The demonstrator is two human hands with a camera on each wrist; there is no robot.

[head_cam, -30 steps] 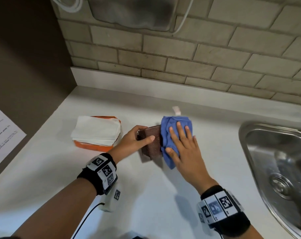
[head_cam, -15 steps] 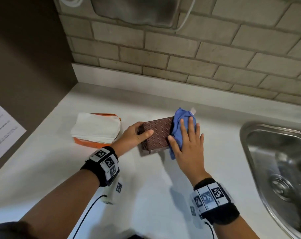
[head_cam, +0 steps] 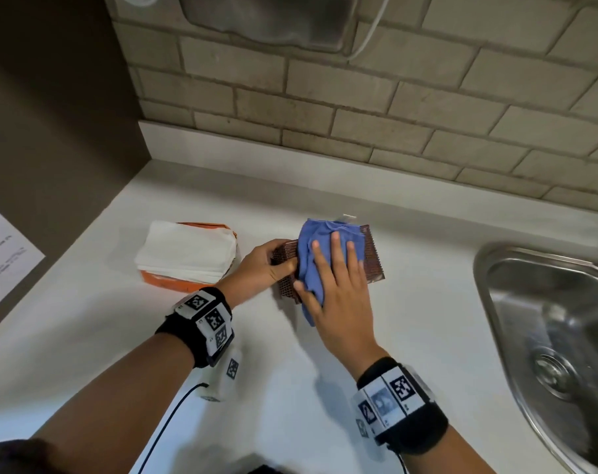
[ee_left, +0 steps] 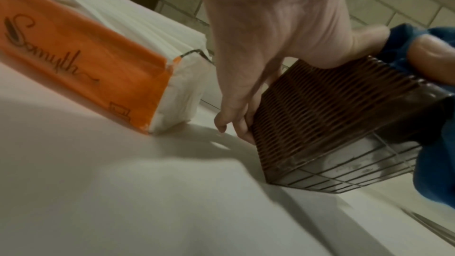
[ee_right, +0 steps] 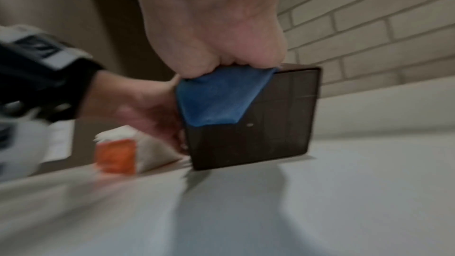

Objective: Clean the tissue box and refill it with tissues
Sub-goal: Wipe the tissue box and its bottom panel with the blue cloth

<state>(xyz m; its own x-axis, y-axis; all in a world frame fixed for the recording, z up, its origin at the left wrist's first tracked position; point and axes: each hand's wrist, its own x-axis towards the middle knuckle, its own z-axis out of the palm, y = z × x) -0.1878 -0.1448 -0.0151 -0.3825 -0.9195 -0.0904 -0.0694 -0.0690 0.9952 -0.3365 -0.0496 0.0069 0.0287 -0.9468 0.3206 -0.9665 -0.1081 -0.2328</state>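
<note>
A brown ribbed tissue box (head_cam: 371,254) lies on the white counter (head_cam: 427,319). My left hand (head_cam: 273,265) grips its left end, thumb on top and fingers down the side (ee_left: 236,124). My right hand (head_cam: 335,278) lies flat with straight fingers, pressing a blue cloth (head_cam: 321,254) onto the box's top. The cloth (ee_right: 216,98) hangs over the near face of the box (ee_right: 283,124). Left of the box lies an orange pack of white tissues (head_cam: 188,258), torn open on top, apart from both hands. The box's ribbed end (ee_left: 320,114) and the pack (ee_left: 74,55) show in the left wrist view.
A steel sink (head_cam: 547,336) is set into the counter at the right. A brick wall runs along the back, with a metal dispenser (head_cam: 267,18) hung on it. A dark panel with a paper sheet (head_cam: 0,254) closes off the left.
My right hand has slid the blue cloth from the box's right end leftward over its top, so the right end now shows. My left hand keeps its grip.
</note>
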